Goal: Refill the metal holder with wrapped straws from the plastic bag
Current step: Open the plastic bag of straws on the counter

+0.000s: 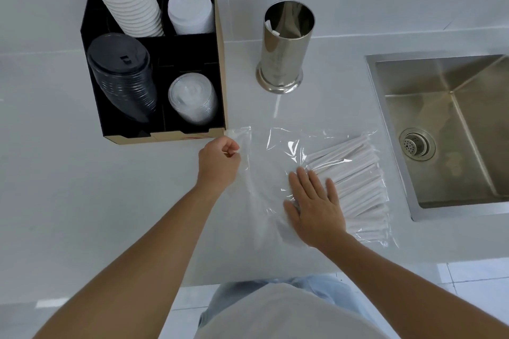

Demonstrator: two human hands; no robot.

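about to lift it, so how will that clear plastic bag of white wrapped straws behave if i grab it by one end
The clear plastic bag looks thin and wrinkled, so it will probably sag. The white wrapped straws lie bunched at the sink end, so they would likely slide. The left hand pinches its edge and the right hand lies flat on it; the film may be slippery.

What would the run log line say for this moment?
left hand pinches plastic bag edge | right hand flat on wrapped straws | metal holder nearly empty

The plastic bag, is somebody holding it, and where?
Yes. The left hand pinches the plastic bag at its far left edge. The right hand only lies flat on top of it, over the ends of the wrapped straws.
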